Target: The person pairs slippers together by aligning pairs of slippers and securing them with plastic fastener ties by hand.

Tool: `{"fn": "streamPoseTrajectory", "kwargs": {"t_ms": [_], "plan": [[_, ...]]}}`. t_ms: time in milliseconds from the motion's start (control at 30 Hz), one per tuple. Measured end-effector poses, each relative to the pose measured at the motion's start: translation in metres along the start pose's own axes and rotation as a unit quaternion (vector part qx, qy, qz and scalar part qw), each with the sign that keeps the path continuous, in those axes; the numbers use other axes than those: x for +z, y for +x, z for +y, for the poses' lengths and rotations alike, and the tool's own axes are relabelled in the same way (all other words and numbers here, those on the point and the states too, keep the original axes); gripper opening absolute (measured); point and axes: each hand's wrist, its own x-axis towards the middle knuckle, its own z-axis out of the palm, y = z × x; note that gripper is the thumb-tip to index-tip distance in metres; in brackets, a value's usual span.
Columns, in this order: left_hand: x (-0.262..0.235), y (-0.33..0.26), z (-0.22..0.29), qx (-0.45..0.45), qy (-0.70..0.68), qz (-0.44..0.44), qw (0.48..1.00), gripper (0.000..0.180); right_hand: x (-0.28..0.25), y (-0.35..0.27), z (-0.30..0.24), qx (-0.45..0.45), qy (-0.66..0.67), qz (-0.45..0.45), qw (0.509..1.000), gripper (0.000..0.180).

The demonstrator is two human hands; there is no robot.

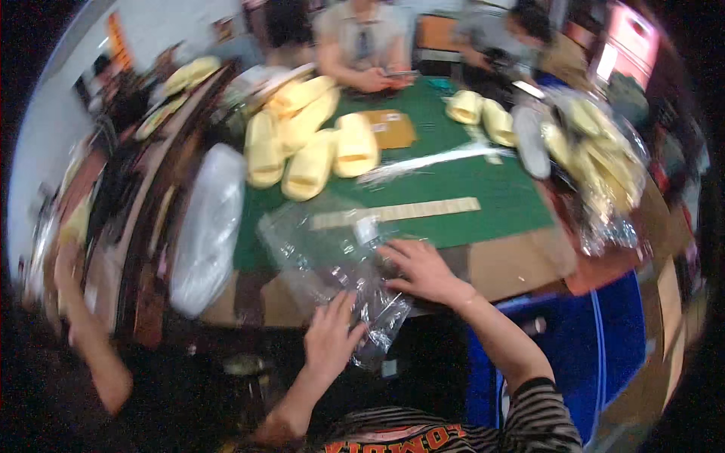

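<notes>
Clear plastic bags (332,253) are spread at the near edge of the green bench (483,200), pressed flat under the open left hand (330,340) and right hand (421,269). Yellow foam slippers (306,147) are piled farther off; a white bundle (204,226) lies to the left.

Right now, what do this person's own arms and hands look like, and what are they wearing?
Both hands, the left hand and the right hand, are bare, with no gloves. The forearms are uncovered. A short sleeve with dark and light stripes ends near the right elbow. No watch or ring can be made out in the blurred picture.
</notes>
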Motion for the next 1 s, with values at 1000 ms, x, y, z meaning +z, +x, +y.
{"fn": "streamPoseTrajectory", "kwargs": {"t_ms": [1000], "plan": [[0.047, 0.055, 0.003, 0.0, -0.013, -0.054, 0.998, 0.036, -0.254, -0.02, 0.279, 0.38, -0.43, 0.247, 0.781, 0.044]]}}
